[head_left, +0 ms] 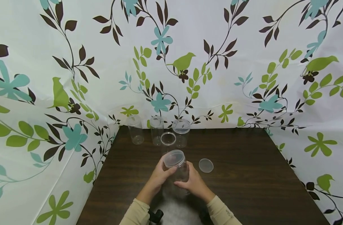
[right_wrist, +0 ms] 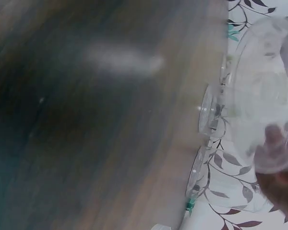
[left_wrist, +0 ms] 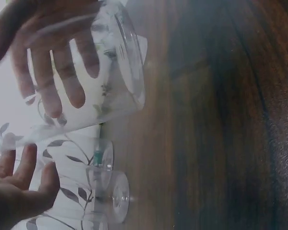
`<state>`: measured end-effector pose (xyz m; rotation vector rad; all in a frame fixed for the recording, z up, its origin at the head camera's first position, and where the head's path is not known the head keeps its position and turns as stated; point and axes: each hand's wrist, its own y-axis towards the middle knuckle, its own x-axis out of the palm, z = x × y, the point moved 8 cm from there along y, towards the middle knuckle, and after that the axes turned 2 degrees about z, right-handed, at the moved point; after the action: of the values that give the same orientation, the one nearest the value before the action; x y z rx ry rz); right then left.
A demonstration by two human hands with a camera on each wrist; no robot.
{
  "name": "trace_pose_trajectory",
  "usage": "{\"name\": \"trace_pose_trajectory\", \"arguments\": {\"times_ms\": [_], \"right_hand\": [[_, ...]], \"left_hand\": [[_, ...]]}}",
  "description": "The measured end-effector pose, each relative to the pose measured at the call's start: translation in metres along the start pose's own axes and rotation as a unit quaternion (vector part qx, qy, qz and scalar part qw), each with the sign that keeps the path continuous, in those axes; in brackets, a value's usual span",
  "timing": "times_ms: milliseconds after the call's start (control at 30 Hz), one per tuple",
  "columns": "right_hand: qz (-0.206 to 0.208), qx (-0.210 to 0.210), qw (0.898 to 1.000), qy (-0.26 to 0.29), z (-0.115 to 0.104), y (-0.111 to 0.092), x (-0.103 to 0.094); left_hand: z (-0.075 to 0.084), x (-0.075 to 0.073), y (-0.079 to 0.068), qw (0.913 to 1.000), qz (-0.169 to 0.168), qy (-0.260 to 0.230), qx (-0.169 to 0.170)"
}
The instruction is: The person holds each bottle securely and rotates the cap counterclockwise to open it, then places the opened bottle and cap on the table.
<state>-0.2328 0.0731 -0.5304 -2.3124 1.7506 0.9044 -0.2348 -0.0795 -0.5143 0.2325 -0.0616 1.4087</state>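
Observation:
A clear plastic jar [head_left: 181,173] with a translucent lid [head_left: 174,158] on its top is held above the near middle of the table. My left hand [head_left: 159,173] grips it from the left near the lid, thumb across the front. From the right, my right hand [head_left: 194,183] holds the body lower down, its thumb at the front. In the left wrist view the jar [left_wrist: 117,91] is tilted, its base clear of the tabletop, and fingers show through its wall. The right wrist view has the jar [right_wrist: 259,62] at its right edge.
Just beyond the hands stands an uncovered clear jar [head_left: 168,147]. Behind it are more clear jars [head_left: 136,135], [head_left: 156,132] and a wider jar [head_left: 181,140] near the back edge. A loose round lid [head_left: 206,165] lies on the dark wood table [head_left: 244,175]. Patterned sheeting [head_left: 199,103] surrounds it.

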Motion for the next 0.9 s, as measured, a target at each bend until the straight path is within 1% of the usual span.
{"name": "trace_pose_trajectory", "arguments": {"times_ms": [67, 100, 133, 167, 233, 267, 333, 367, 400, 467, 500, 567, 600, 633, 667, 733, 800, 867, 900], "right_hand": [[-0.039, -0.001, 0.998, 0.047, -0.001, 0.000, 0.001], [-0.062, -0.002, 0.996, 0.068, -0.003, -0.001, 0.001], [-0.094, -0.007, 0.991, 0.099, -0.005, -0.001, 0.003], [-0.130, -0.017, 0.983, 0.132, -0.007, -0.002, 0.005], [-0.207, -0.040, 0.958, 0.196, -0.012, -0.005, 0.010], [-0.242, -0.051, 0.942, 0.226, -0.015, -0.007, 0.012], [-0.307, -0.066, 0.906, 0.283, -0.020, -0.012, 0.019], [-0.325, -0.072, 0.894, 0.301, -0.021, -0.013, 0.022], [-0.335, -0.074, 0.887, 0.310, -0.022, -0.014, 0.024], [-0.342, -0.076, 0.881, 0.320, -0.023, -0.015, 0.026], [-0.338, -0.075, 0.883, 0.316, -0.023, -0.014, 0.026], [-0.326, -0.066, 0.891, 0.310, -0.021, -0.013, 0.025], [-0.313, -0.060, 0.899, 0.299, -0.020, -0.011, 0.023], [-0.297, -0.054, 0.909, 0.287, -0.018, -0.010, 0.021], [-0.274, -0.049, 0.923, 0.264, -0.016, -0.008, 0.018], [-0.219, -0.038, 0.954, 0.202, -0.011, -0.005, 0.013], [-0.158, -0.033, 0.978, 0.135, -0.006, -0.002, 0.007], [-0.102, -0.033, 0.992, 0.069, -0.003, 0.000, 0.004], [-0.077, -0.034, 0.996, 0.043, -0.002, 0.001, 0.003]], "left_hand": [[0.001, -0.002, -0.001, 0.9995, -0.029, -0.006, 0.011], [0.002, -0.003, -0.002, 0.9985, -0.050, -0.014, 0.017], [0.003, -0.003, -0.002, 0.9968, -0.071, -0.028, 0.025], [0.005, -0.002, -0.003, 0.9937, -0.096, -0.048, 0.029], [0.009, -0.001, -0.003, 0.9845, -0.148, -0.083, 0.045], [0.011, 0.001, -0.004, 0.9781, -0.174, -0.104, 0.049], [0.015, 0.004, -0.005, 0.9655, -0.217, -0.132, 0.056], [0.016, 0.006, -0.006, 0.9609, -0.234, -0.136, 0.060], [0.016, 0.007, -0.007, 0.9576, -0.246, -0.135, 0.065], [0.017, 0.011, -0.009, 0.9541, -0.261, -0.131, 0.067], [0.017, 0.012, -0.010, 0.9544, -0.263, -0.123, 0.069], [0.016, 0.011, -0.011, 0.9592, -0.254, -0.103, 0.067], [0.015, 0.011, -0.011, 0.9630, -0.244, -0.095, 0.062], [0.014, 0.009, -0.011, 0.9673, -0.232, -0.085, 0.058], [0.013, 0.008, -0.010, 0.9719, -0.217, -0.076, 0.052], [0.010, 0.006, -0.009, 0.9806, -0.183, -0.060, 0.037], [0.007, 0.004, -0.007, 0.9886, -0.141, -0.047, 0.023], [0.004, 0.002, -0.005, 0.9948, -0.094, -0.037, 0.011], [0.002, 0.001, -0.004, 0.9973, -0.066, -0.031, 0.006]]}}
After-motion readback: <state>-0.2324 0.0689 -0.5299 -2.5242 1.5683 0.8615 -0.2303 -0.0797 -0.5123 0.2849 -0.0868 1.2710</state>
